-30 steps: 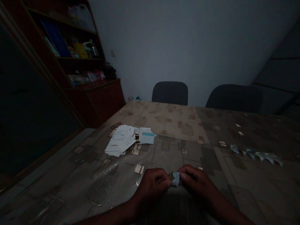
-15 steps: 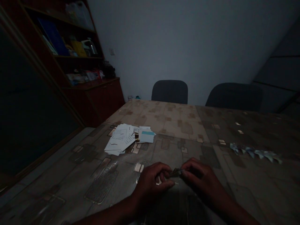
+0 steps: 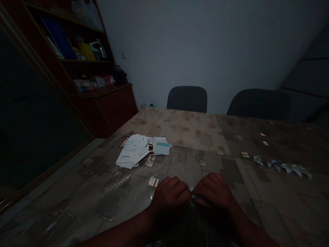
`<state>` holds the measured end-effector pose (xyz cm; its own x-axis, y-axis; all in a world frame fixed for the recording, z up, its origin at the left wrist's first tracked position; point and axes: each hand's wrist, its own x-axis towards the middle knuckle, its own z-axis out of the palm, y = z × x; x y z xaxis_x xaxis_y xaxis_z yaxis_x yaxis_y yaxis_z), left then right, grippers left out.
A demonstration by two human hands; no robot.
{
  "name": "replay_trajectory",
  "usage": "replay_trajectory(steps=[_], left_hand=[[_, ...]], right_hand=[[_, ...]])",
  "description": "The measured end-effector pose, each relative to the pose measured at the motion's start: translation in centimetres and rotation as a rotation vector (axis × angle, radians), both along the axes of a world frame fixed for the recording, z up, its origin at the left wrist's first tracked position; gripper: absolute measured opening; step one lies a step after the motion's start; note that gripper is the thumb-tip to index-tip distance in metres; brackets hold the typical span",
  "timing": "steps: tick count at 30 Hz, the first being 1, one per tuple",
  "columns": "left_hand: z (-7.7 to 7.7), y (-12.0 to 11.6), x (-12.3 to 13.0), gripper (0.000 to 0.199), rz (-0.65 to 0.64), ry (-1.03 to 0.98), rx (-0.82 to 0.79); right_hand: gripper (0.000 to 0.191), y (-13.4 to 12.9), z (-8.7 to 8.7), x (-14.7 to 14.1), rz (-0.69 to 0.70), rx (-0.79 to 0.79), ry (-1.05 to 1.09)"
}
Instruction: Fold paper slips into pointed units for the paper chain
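Observation:
My left hand (image 3: 171, 196) and my right hand (image 3: 214, 195) meet near the front edge of the table, both closed with knuckles up. Between their fingertips shows a tiny pale bit of something small, mostly hidden by the fingers and too dark to name. Left of centre on the table lies a loose pile of white printed papers (image 3: 132, 151). A card with a light blue band (image 3: 162, 148) lies at the pile's right side. Over on the right, a row of folded, pointed pale pieces (image 3: 282, 166) rests on the table.
The patterned table (image 3: 185, 130) fills the lower view. Two dark chairs (image 3: 187, 99) (image 3: 259, 103) stand behind its far edge. A red-brown cabinet (image 3: 115, 106) with loaded shelves is at the left.
Both hands have rolled inward and closed up, fingertips nearer each other. The small dark and pale piece seen between them is now mostly covered. The view has shifted slightly.

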<state>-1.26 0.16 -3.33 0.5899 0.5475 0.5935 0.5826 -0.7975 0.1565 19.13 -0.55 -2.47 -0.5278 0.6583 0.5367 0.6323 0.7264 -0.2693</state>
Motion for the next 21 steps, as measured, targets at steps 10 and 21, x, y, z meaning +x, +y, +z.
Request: replay_trajectory(steps=[10, 21], left_hand=[[-1.0, 0.3, 0.3, 0.004, -0.044, 0.07, -0.261], [-0.2, -0.7, 0.7, 0.005, -0.015, 0.034, -0.4]], right_hand=[[0.027, 0.2, -0.3, 1.3, 0.056, 0.003, -0.151], [0.022, 0.0, 0.2, 1.5, 0.094, -0.067, -0.193]])
